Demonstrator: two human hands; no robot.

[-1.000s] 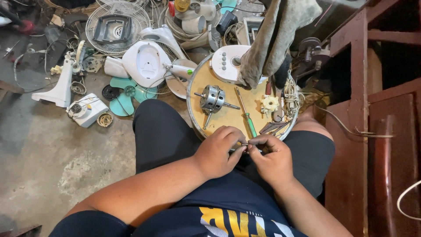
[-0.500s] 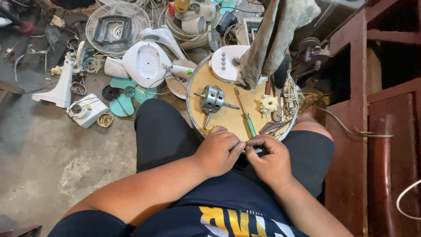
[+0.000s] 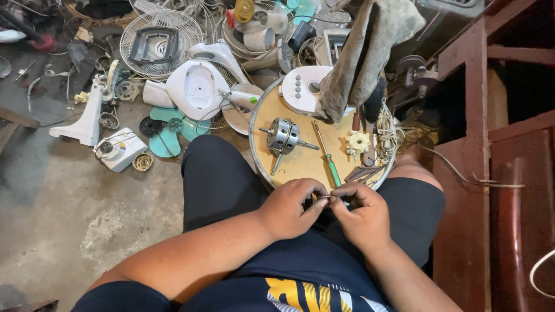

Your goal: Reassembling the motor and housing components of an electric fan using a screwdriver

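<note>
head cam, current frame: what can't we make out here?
- Small metal piece pinched between left hand and right hand: too small, fingers cover it.
- White fan control panel on the round tan tray: right part hidden by the hanging grey rag.
- White cable loop: cut off by the right edge.

Stained concrete floor (image 3: 52,225) (fan parts scattered); dark red wooden furniture (image 3: 491,133) beside.
</note>
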